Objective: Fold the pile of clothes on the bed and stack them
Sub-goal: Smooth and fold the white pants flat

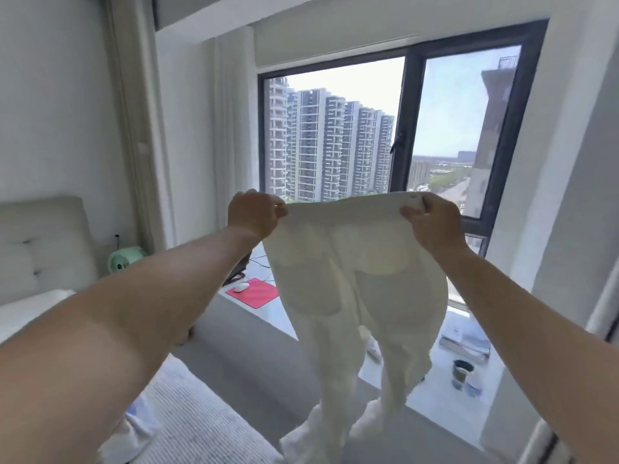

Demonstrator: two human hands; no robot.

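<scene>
Head view: plain white trousers (355, 289), unlabelled.

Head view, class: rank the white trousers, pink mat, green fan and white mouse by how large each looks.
1. white trousers, though nearest the camera, held up by both hands
2. pink mat
3. green fan, partly hidden by an arm, so unsure against the mat
4. white mouse

A high-rise home bedroom. A pale tufted upholstered headboard (43, 242) stands left of the dark-framed window (407, 128). Grey-white apartment towers (328, 145) show through it.
</scene>
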